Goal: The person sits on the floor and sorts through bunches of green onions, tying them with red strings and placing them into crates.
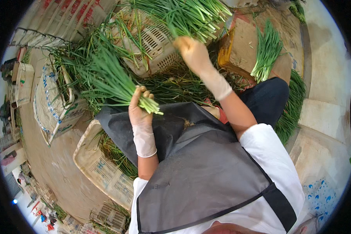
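My left hand (pixel 141 106), in a thin pale glove, holds a bunch of green leafy stalks, likely garlic chives (pixel 114 77), with the pale cut ends pointing right. My right hand (pixel 190 49), gloved too and blurred, is raised at the lower edge of a large pile of the same stalks (pixel 190 14); its fingers look closed, but whether they grip a stalk cannot be made out. The pile lies partly over an upturned white plastic crate (pixel 155 41). A separate bunch (pixel 267 51) rests on a cardboard-topped box (pixel 239 48) at the right.
Loose leaves and trimmings (pixel 175 87) cover the floor before my knees. A white plastic basket (pixel 105 166) with greens stands at my left, a white woven sack (pixel 51 102) beyond it. More greens (pixel 292 105) lie beside my right knee. People and crates show at the far left.
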`<action>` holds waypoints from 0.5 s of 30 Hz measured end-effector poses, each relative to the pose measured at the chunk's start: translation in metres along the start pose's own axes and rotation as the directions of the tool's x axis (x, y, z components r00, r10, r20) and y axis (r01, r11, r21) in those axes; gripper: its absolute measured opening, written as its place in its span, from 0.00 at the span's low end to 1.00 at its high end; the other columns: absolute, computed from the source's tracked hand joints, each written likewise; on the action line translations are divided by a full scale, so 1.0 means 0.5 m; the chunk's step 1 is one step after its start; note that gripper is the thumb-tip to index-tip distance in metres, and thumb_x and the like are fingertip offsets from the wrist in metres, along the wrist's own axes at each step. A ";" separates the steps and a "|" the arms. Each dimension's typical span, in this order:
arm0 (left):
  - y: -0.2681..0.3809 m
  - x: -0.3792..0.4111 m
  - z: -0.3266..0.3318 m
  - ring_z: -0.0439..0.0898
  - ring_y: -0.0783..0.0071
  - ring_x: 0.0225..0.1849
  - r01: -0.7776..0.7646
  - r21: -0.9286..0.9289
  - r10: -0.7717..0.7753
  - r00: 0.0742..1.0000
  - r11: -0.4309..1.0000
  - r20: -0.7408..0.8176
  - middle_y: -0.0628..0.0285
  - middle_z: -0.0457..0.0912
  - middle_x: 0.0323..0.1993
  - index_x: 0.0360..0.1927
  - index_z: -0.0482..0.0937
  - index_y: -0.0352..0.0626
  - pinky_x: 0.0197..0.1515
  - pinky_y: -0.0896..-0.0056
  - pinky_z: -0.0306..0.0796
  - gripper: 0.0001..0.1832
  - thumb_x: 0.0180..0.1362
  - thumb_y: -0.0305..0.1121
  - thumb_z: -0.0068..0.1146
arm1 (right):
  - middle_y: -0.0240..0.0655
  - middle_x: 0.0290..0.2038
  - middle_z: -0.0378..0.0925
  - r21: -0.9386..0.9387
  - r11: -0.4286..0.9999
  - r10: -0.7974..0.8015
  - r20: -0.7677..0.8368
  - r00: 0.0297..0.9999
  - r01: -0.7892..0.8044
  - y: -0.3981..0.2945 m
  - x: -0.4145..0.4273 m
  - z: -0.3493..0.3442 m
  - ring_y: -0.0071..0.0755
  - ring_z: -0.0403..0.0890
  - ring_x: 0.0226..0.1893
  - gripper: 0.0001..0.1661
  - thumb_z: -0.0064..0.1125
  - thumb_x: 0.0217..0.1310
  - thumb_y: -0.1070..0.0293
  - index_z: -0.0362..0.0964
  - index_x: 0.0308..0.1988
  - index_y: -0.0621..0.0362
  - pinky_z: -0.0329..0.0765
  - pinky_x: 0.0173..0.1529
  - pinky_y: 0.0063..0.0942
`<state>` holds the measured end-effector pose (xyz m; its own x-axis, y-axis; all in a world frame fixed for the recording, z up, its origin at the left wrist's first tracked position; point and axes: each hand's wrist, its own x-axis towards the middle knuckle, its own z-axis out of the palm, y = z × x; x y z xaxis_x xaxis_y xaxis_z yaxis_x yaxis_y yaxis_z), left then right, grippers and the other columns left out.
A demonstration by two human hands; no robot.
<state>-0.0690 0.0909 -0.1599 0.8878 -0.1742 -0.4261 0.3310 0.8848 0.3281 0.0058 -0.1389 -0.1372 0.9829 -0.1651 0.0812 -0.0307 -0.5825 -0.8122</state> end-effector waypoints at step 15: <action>-0.002 -0.045 0.013 0.80 0.70 0.34 0.011 0.127 -0.023 0.995 0.992 0.097 0.55 0.80 0.35 0.41 0.74 0.30 0.45 0.64 0.76 0.10 0.59 0.27 0.52 | 0.41 0.28 0.79 -0.683 0.679 0.159 -0.221 0.962 -0.269 0.152 0.034 0.006 0.34 0.82 0.27 0.30 0.55 0.56 0.40 0.75 0.30 0.61 0.77 0.28 0.34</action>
<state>-0.0874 0.0909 -0.1451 0.9065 -0.2358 -0.3502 0.3786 0.8210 0.4274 0.0205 -0.1836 -0.1995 0.9007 -0.4277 0.0765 -0.4095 -0.8945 -0.1794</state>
